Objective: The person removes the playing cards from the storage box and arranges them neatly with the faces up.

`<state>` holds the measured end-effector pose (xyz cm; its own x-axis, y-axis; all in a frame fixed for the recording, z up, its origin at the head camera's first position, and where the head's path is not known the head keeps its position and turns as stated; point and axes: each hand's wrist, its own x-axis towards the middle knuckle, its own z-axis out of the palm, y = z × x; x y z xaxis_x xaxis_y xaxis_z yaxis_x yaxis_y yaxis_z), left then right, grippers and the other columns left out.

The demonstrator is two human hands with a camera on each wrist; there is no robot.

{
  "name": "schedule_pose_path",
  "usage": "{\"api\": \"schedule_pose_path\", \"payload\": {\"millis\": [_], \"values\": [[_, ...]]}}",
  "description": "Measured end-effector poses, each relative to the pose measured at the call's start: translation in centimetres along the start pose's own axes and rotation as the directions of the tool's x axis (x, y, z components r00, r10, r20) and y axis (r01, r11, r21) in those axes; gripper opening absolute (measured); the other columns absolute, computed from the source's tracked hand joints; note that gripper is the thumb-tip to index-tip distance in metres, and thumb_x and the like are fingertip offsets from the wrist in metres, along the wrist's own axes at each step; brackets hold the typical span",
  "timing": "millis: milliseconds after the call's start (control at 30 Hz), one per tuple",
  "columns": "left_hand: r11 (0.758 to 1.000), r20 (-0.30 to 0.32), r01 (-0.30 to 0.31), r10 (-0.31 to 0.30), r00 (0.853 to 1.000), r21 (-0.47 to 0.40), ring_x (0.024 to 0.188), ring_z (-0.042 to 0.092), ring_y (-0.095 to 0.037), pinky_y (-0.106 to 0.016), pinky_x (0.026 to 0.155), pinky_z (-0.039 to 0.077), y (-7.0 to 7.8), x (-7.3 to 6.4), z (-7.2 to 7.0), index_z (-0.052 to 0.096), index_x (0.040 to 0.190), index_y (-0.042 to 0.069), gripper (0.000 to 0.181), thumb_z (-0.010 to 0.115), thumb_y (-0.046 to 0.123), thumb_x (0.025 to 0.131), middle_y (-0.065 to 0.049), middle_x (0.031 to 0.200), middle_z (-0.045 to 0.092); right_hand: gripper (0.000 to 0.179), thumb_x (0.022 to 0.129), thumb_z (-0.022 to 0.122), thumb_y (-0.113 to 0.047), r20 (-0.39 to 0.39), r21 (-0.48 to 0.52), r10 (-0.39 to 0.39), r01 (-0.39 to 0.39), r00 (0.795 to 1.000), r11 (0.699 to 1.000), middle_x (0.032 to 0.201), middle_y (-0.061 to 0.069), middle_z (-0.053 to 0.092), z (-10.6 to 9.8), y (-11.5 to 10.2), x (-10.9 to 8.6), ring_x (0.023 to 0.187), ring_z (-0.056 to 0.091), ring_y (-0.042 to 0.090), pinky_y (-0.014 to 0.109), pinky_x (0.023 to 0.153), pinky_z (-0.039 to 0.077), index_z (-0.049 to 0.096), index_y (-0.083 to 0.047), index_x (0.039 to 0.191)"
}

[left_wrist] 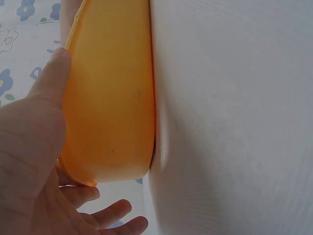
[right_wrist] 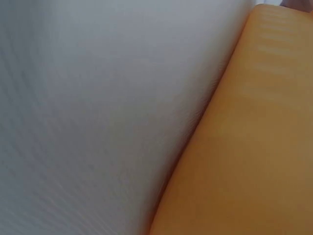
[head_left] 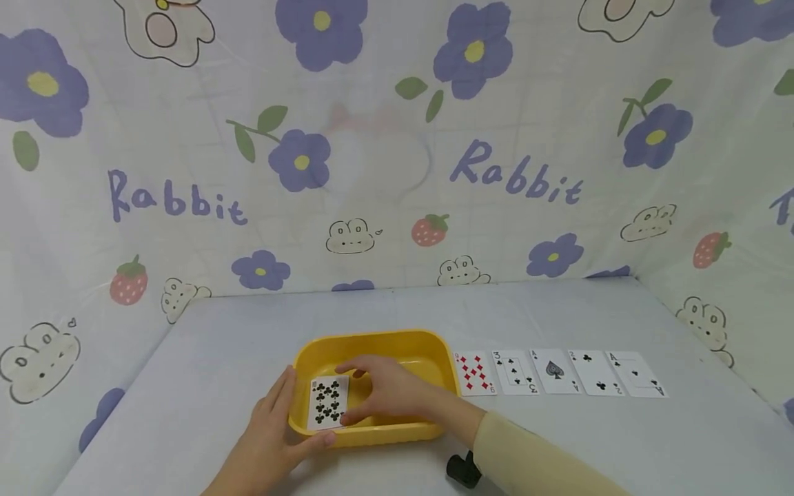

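Note:
A yellow plastic tray (head_left: 428, 430) stands on the table in the head view. My left hand (head_left: 263, 434) holds its near left corner, thumb along the front rim and fingers at the left side. In the left wrist view the thumb and fingers of that hand (left_wrist: 36, 142) lie about the tray's wall (left_wrist: 110, 93). Inside the tray, at its left end, lies a ten of clubs playing card (head_left: 327, 401). Over the tray reaches my right hand (head_left: 393, 393), thumb and fingers spread apart at the card's right side; their exact contact with it is unclear.
Right of the tray, a row of face-up cards lies on the table: nine of diamonds (head_left: 475, 374), three of clubs (head_left: 516, 373), ace of spades (head_left: 554, 372), two of clubs (head_left: 595, 373) and an ace (head_left: 635, 375). A small black object (head_left: 462, 471) sits by the right forearm. Patterned cloth (head_left: 384, 172) hangs behind.

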<state>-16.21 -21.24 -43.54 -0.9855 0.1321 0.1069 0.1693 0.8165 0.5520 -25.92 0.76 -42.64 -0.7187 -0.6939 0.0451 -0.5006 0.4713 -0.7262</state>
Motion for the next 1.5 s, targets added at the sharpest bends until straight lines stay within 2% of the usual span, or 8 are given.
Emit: {"api": "schedule_pose_path", "payload": {"millis": [200,367,467,667,967,1133,1367,1500], "values": [[1.0,0.016,0.01,-0.01,1.0,-0.005,0.142,0.021,-0.043,-0.06,0.11,0.026,0.1,0.1,0.0,0.008,0.158,0.004,0.122,0.062,0.076,0.076,-0.017,0.162,0.009,0.062,0.08,0.084,-0.034,0.068,-0.067,-0.059,0.064,0.996,0.996,0.124,-0.005,0.063,0.2,0.4,0.2,0.114,0.054,0.01,0.028,0.105,0.038,0.06,-0.009,0.132],[1.0,0.01,-0.002,0.002,1.0,-0.013,0.142,0.021,-0.043,-0.059,0.11,0.026,0.0,0.0,0.1,0.009,0.157,0.003,0.122,0.064,0.075,0.076,-0.018,0.162,0.01,0.063,0.074,0.089,-0.029,0.013,-0.05,-0.012,0.013,1.0,0.999,0.12,-0.006,0.063,0.2,0.7,0.2,0.111,0.055,0.012,0.027,0.101,0.041,0.062,-0.01,0.127],[1.0,0.012,0.004,-0.004,1.0,-0.015,0.142,0.021,-0.043,-0.059,0.11,0.026,0.0,0.1,0.2,0.008,0.158,0.003,0.123,0.064,0.075,0.076,-0.018,0.162,0.01,0.069,0.072,0.09,-0.03,-0.01,-0.053,0.01,-0.011,1.0,0.999,0.123,-0.006,0.061,0.2,0.8,0.4,0.11,0.055,0.014,0.026,0.098,0.044,0.06,-0.01,0.13],[1.0,0.019,0.02,-0.019,1.0,-0.017,0.142,0.02,-0.042,-0.059,0.11,0.026,0.1,0.0,0.1,0.008,0.158,0.004,0.123,0.064,0.075,0.076,-0.017,0.162,0.01,0.08,0.071,0.091,-0.035,0.006,-0.079,0.045,-0.044,0.999,0.996,0.13,-0.002,0.059,0.3,0.7,0.8,0.113,0.056,0.015,0.028,0.099,0.044,0.054,-0.008,0.137],[1.0,-0.009,-0.014,0.014,1.0,-0.014,0.142,0.02,-0.043,-0.059,0.11,0.025,0.1,-0.1,0.2,0.01,0.157,0.001,0.12,0.065,0.072,0.078,-0.019,0.161,0.012,0.085,0.067,0.092,-0.039,0.008,-0.225,0.008,-0.006,1.0,0.974,0.129,-0.001,0.058,0.8,0.7,1.6,0.119,0.048,0.016,0.029,0.107,0.037,0.053,-0.006,0.136],[1.0,0.02,0.023,-0.023,1.0,-0.003,0.142,0.019,-0.043,-0.058,0.111,0.025,0.2,0.0,0.1,0.008,0.157,0.002,0.123,0.064,0.075,0.076,-0.018,0.161,0.01,0.084,0.067,0.093,-0.036,-0.006,-0.229,-0.009,0.007,1.0,0.974,0.123,-0.002,0.059,0.9,0.7,1.6,0.119,0.048,0.016,0.029,0.106,0.037,0.054,-0.005,0.135],[1.0,0.02,0.02,-0.02,1.0,-0.005,0.143,0.018,-0.042,-0.057,0.111,0.023,0.2,0.1,0.1,0.008,0.157,0.002,0.124,0.063,0.076,0.075,-0.018,0.161,0.011,0.085,0.067,0.093,-0.036,-0.017,-0.243,-0.021,0.016,1.0,0.97,0.117,-0.003,0.059,0.7,0.4,1.4,0.117,0.048,0.015,0.029,0.107,0.036,0.053,-0.005,0.136],[0.999,0.026,0.04,-0.04,0.999,0.003,0.143,0.019,-0.042,-0.058,0.111,0.024,0.2,0.2,0.1,0.008,0.158,0.003,0.124,0.063,0.077,0.074,-0.018,0.161,0.011,0.086,0.067,0.093,-0.035,-0.024,-0.23,-0.012,0.006,1.0,0.973,0.117,-0.003,0.056,0.6,0.4,1.3,0.111,0.048,0.011,0.026,0.104,0.039,0.052,-0.006,0.137]]}}
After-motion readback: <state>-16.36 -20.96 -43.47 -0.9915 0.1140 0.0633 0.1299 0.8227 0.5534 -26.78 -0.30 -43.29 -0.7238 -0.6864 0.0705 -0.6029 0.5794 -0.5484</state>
